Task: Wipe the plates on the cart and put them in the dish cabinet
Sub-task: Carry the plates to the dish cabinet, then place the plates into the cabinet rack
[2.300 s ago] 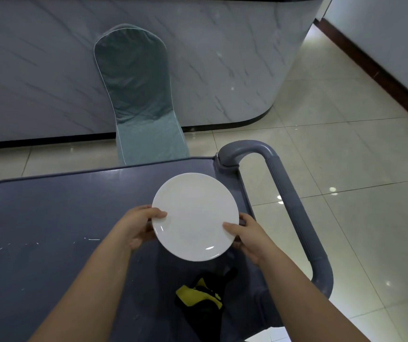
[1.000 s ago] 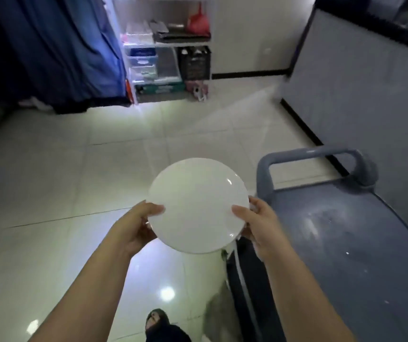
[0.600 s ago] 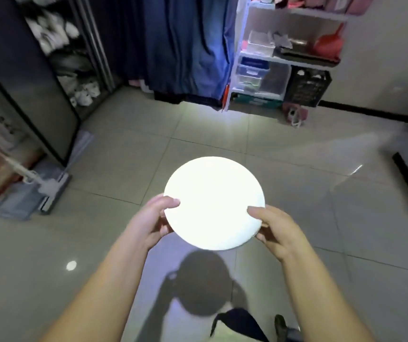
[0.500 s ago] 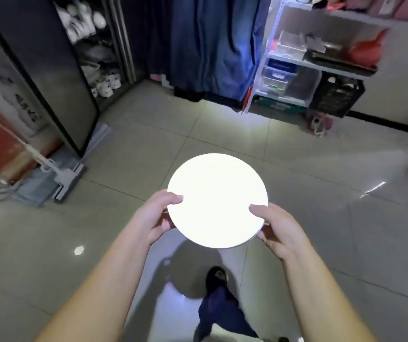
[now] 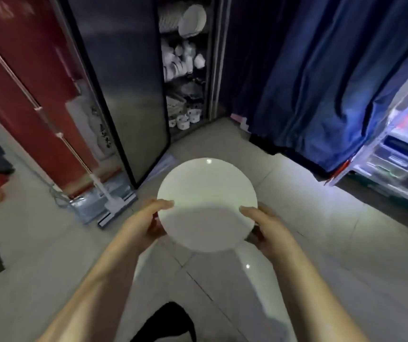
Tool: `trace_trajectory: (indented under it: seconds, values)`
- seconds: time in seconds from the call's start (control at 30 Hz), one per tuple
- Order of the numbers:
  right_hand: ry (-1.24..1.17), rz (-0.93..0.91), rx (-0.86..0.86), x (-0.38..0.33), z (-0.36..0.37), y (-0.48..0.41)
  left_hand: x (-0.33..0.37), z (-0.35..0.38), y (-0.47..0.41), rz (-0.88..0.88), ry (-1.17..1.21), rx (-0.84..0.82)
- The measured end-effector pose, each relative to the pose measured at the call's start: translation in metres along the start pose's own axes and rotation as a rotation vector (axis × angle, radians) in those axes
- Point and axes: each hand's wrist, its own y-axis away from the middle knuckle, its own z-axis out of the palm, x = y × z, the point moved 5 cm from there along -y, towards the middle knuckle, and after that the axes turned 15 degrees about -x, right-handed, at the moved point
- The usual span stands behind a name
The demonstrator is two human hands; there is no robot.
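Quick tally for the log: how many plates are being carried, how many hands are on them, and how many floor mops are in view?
round white plate, carried: 1
hands gripping its rim, left hand and right hand: 2
white flat floor mop: 1
Total: 4

Round white plate (image 5: 206,203) held level, facing open dish cabinet (image 5: 185,62).

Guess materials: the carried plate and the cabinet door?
The plate: probably glazed ceramic or porcelain, glossy white; a sharp light glint sits near its far rim. The cabinet door: brushed metal or dark tinted glass, semi-gloss; soft streaky reflections, cannot tell which.
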Motion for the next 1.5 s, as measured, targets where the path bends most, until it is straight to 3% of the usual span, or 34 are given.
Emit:
trace_trajectory:
  seconds: [0.3,0.73,0.97,1.27,1.5]
  values:
    - [0.001,-0.023,0.021,-0.150,-0.021,-0.252,0.133,-0.040,-0.256,0.025,-0.011,-0.069]
    - [-0.032,-0.106,0.087,-0.393,-0.058,-0.575,0.353,-0.037,-0.645,0.005,-0.063,-0.104]
    - [0.022,-0.106,-0.014,-0.517,-0.083,-0.780,0.452,-0.044,-0.831,0.094,0.048,-0.125]
    - [0.082,-0.132,-0.060,-0.661,-0.059,-1.011,0.599,-0.093,-1.018,0.099,0.008,0.032]
    - [0.270,-0.342,-0.055,-0.733,-0.018,-1.163,0.712,-0.143,-1.158,0.171,-0.038,0.085]
